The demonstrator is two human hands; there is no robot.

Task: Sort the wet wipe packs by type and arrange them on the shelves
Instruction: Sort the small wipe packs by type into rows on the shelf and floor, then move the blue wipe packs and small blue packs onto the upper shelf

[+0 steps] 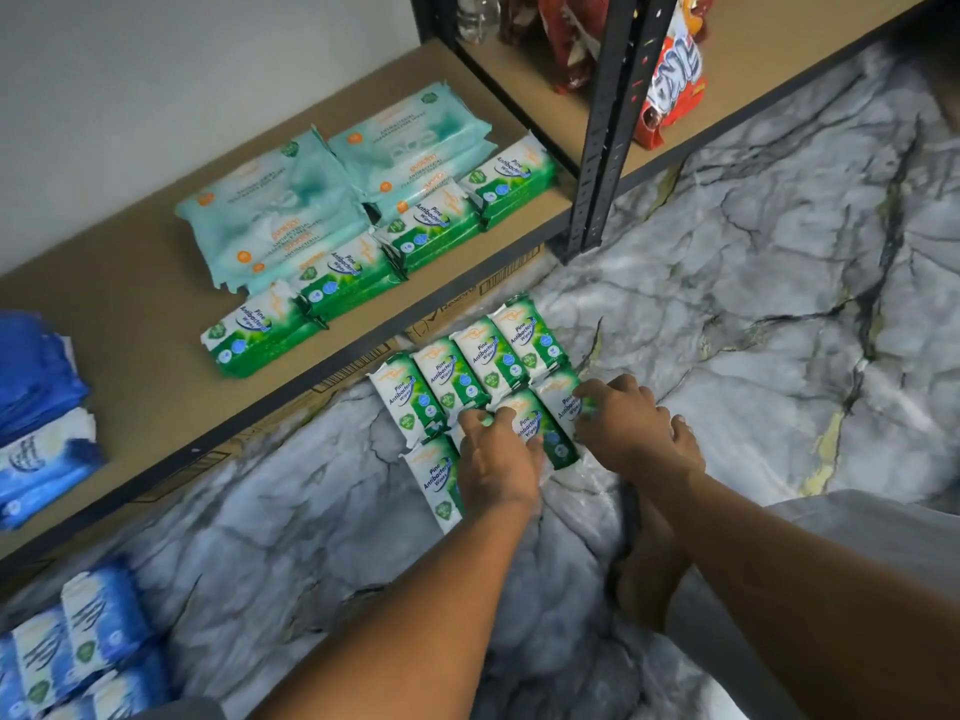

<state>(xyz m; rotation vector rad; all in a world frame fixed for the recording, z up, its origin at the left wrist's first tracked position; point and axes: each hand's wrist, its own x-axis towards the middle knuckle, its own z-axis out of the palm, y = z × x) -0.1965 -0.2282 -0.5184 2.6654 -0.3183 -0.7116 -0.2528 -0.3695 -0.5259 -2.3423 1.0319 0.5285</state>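
Several green pine antibacterial wipe packs (470, 371) lie in two rows on the marbled floor in front of the shelf. My left hand (496, 462) grips one pack of the near row, fingers curled over its far edge. My right hand (626, 426) grips the pack (563, 402) at the right end of that row. Between my hands sits another green pack (540, 431). On the low brown shelf (130, 304) a row of stacked green packs (358, 275) lies in front of two stacks of pale teal packs (332, 192).
Blue wipe packs are stacked at the shelf's left end (39, 418) and lie on the floor at the bottom left (78, 652). A black shelf post (605, 132) stands right of the green row. Snack bags (670, 80) sit on the neighbouring shelf. My foot (649, 558) rests under my right forearm.
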